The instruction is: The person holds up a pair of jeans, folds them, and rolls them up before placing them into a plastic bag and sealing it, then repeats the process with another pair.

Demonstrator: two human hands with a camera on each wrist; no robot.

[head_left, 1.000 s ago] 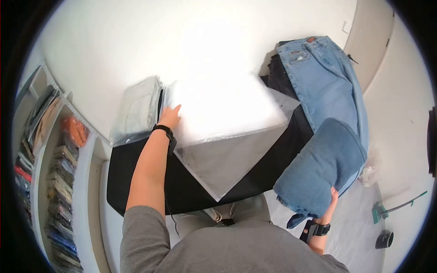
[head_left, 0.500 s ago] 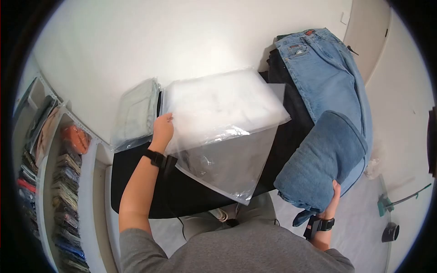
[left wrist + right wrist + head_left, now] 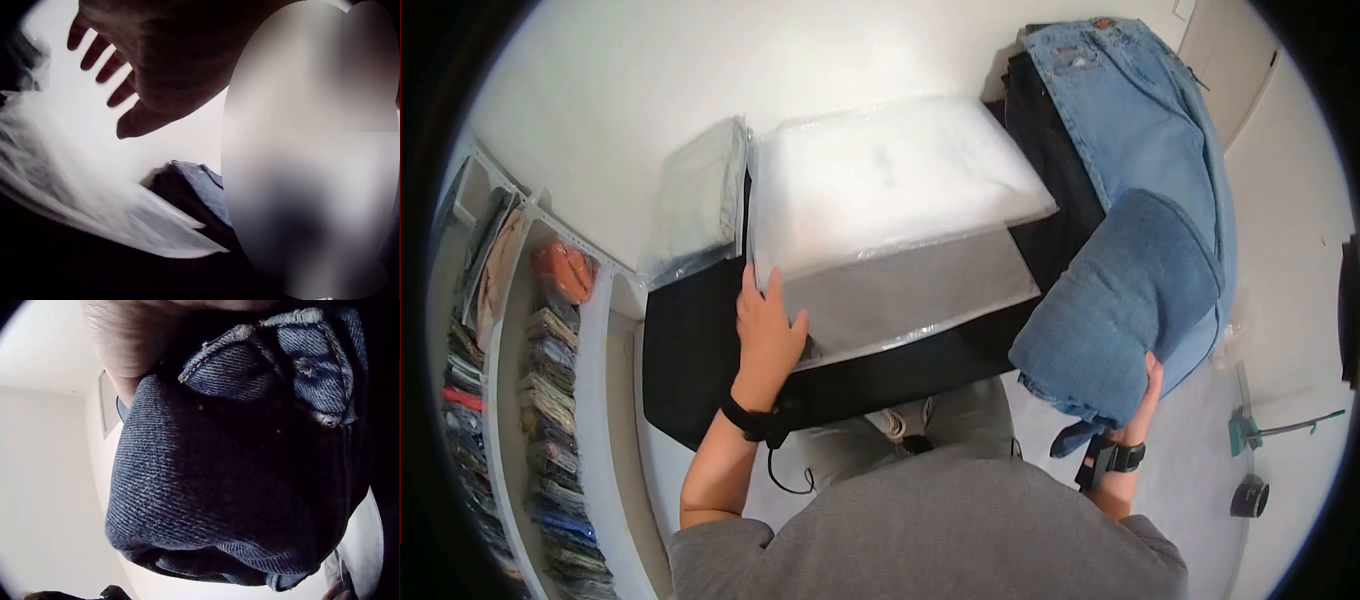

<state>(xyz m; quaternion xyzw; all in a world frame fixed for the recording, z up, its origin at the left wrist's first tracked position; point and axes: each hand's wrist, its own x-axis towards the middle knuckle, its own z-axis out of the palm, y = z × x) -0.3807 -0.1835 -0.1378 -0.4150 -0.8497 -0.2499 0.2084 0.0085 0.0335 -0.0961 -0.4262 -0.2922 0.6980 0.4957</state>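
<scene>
In the head view my left hand (image 3: 768,335) has its fingers spread at the near left corner of a clear plastic bag (image 3: 920,290). That bag lies flat, its far part under a whitish stack of clear bags (image 3: 890,180). The left wrist view shows the same hand (image 3: 150,69) with straight, parted fingers over the pale plastic (image 3: 94,194). On the right, my right hand (image 3: 1138,400) holds a folded bundle of blue jeans (image 3: 1115,300) from its near side, thumb on top. Close up, the right wrist view shows the jeans' (image 3: 175,481) folded layers and a buttonhole.
A bagged light garment (image 3: 698,195) lies left of the stack on the black table (image 3: 690,350). Light-blue jeans (image 3: 1125,120) lie over dark garments (image 3: 1055,150) at the right. Shelves (image 3: 550,400) of folded clothes stand left; a green-headed broom (image 3: 1250,430) leans right.
My left hand has come nearer to me along the stack's left side, and its fingers have spread. The bag's drooping near corner now lies straight on the table. My right hand still holds the jeans.
</scene>
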